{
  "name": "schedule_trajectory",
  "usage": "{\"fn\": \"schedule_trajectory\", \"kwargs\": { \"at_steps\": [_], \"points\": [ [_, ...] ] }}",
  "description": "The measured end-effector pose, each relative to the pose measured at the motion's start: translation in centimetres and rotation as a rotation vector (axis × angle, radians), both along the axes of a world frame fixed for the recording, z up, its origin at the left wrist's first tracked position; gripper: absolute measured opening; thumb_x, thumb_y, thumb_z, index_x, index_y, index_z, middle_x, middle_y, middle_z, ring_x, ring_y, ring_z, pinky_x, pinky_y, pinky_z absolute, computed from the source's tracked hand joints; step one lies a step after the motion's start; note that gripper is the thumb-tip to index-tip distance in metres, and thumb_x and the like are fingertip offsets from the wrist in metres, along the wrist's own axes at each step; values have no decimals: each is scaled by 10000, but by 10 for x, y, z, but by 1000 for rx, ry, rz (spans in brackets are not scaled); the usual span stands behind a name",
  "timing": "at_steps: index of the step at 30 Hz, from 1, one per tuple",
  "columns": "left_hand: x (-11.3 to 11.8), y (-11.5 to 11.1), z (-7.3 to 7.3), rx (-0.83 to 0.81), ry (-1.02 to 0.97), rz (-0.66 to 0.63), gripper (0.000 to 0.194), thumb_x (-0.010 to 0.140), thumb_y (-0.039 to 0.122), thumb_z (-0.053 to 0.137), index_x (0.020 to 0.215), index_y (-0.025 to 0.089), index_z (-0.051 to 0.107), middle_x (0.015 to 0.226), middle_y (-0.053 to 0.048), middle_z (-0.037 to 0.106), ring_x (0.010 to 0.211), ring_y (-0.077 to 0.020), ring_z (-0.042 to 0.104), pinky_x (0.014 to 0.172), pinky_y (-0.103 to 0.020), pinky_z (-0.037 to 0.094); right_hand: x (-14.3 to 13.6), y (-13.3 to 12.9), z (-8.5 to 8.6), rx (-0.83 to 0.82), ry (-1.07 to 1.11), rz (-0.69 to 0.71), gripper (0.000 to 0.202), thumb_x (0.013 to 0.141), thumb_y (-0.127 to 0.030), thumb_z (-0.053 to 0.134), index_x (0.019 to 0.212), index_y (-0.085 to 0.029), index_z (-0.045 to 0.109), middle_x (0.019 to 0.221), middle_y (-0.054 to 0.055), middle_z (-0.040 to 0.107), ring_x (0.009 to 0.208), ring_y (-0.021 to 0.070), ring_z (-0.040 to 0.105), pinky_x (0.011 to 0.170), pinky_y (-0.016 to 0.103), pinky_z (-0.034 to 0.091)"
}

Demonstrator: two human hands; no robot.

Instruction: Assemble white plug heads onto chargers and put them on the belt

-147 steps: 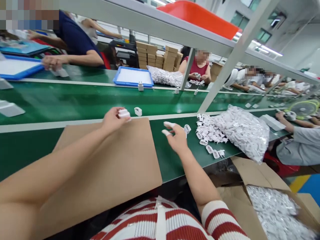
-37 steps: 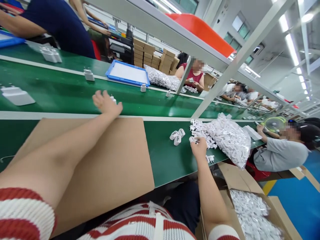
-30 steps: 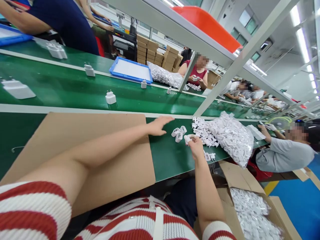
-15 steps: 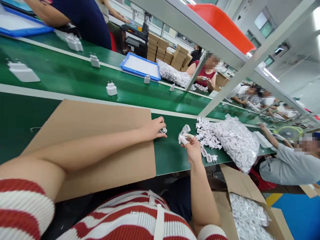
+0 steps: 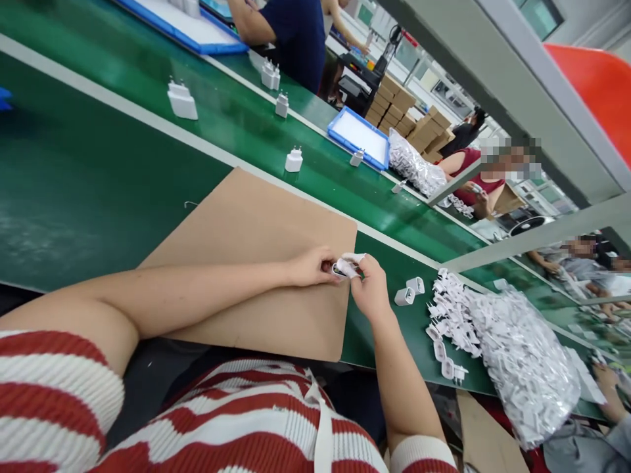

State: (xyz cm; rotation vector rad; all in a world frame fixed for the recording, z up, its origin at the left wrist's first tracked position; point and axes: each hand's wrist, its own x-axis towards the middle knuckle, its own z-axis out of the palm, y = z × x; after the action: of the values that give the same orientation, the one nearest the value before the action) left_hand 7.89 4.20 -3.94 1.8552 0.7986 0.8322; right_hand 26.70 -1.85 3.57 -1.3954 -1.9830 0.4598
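Over the right part of the cardboard sheet (image 5: 276, 230), my two hands meet. My left hand (image 5: 315, 266) is closed around a small white charger housing (image 5: 338, 269), its open end facing right. My right hand (image 5: 371, 284), with white coverings on its fingertips, pinches at that open end; the fingers hide whatever small piece may be between them. Two white charger housings (image 5: 405, 297) stand on the green table just right of my right hand. Farther right lie a pile of white plug parts (image 5: 451, 309) and a short row of white pieces (image 5: 444, 355).
A clear bag of white parts (image 5: 525, 355) sits at the right. Beyond the pale strip, several white chargers (image 5: 294, 159) stand on the green belt (image 5: 236, 131). A blue-rimmed tray (image 5: 359, 138) lies behind. A metal frame post (image 5: 537, 233) slants across the right. Co-workers sit around.
My right hand has moved left from the two housings to meet my left hand at the held housing. Those two housings stay on the table. The view has turned and tilted.
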Motion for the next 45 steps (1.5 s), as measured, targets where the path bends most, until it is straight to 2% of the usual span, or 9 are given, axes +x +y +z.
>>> {"fn": "schedule_trajectory", "kwargs": {
  "at_steps": [4, 8, 12, 17, 26, 32, 38, 41, 45],
  "points": [
    [0, 1, -1, -30, -22, 11, 372, 725, 480, 847, 856, 177, 674, 846, -16, 597, 726, -167, 563, 664, -303, 456, 4, 3, -1, -53, 200, -88, 228, 875, -265, 639, 1072, -244, 750, 1076, 67, 658, 849, 191, 659, 714, 342, 575],
    [0, -2, -1, 0, -29, 6, 325, 758, 439, 825, 895, 176, 693, 880, -31, 613, 759, -174, 576, 688, -308, 466, 14, 0, 2, -205, 311, -19, 219, 828, -304, 725, 1040, -253, 739, 1106, 54, 677, 944, 202, 692, 831, 359, 601],
    [0, -3, -1, 1, -52, -15, 319, 804, 464, 789, 921, 175, 722, 896, -38, 605, 785, -177, 584, 714, -314, 481, 14, -6, 7, -75, 9, -20, 182, 867, -188, 609, 986, -238, 737, 978, 46, 627, 860, 186, 636, 769, 335, 558],
    [-1, -1, -4, -11, -62, -22, 321, 815, 488, 783, 899, 182, 734, 901, -38, 609, 780, -176, 582, 719, -319, 486, 3, -1, 4, 61, -394, 25, 213, 778, -44, 520, 812, -202, 658, 886, 61, 555, 841, 217, 544, 709, 336, 466],
    [1, -1, -6, -11, -87, -30, 328, 817, 490, 769, 889, 171, 747, 903, -51, 604, 779, -187, 587, 725, -335, 489, -8, 4, 6, 54, -645, 39, 270, 764, -1, 528, 861, -206, 675, 943, 83, 615, 874, 239, 528, 675, 332, 407],
    [-1, -3, -3, -9, -60, 1, 370, 802, 538, 766, 867, 175, 736, 902, -51, 600, 747, -179, 588, 714, -334, 494, -10, 11, -1, -10, -514, -50, 217, 738, -52, 567, 810, -207, 701, 888, 63, 594, 858, 228, 558, 681, 319, 430],
    [2, -9, 2, 15, 65, 34, 444, 764, 607, 769, 900, 185, 742, 831, -47, 633, 731, -206, 593, 696, -340, 484, -3, -10, -25, -40, -70, -154, 402, 808, -134, 626, 1187, -235, 717, 962, 27, 651, 810, 182, 588, 740, 295, 507],
    [2, 11, 11, -73, 120, 57, 504, 737, 598, 788, 1032, 191, 744, 886, -49, 713, 771, -231, 635, 740, -353, 502, 29, -33, -27, 85, 73, -303, 376, 913, -268, 615, 1283, -240, 678, 1143, 65, 669, 882, 186, 614, 806, 318, 529],
    [1, 80, 32, -67, 245, 308, 453, 735, 487, 821, 1046, 177, 711, 981, -51, 727, 868, -244, 646, 822, -357, 492, 108, -63, -23, 143, -197, -896, 303, 966, -259, 501, 1138, -200, 743, 1035, 109, 666, 992, 265, 580, 932, 418, 481]
  ]
}}
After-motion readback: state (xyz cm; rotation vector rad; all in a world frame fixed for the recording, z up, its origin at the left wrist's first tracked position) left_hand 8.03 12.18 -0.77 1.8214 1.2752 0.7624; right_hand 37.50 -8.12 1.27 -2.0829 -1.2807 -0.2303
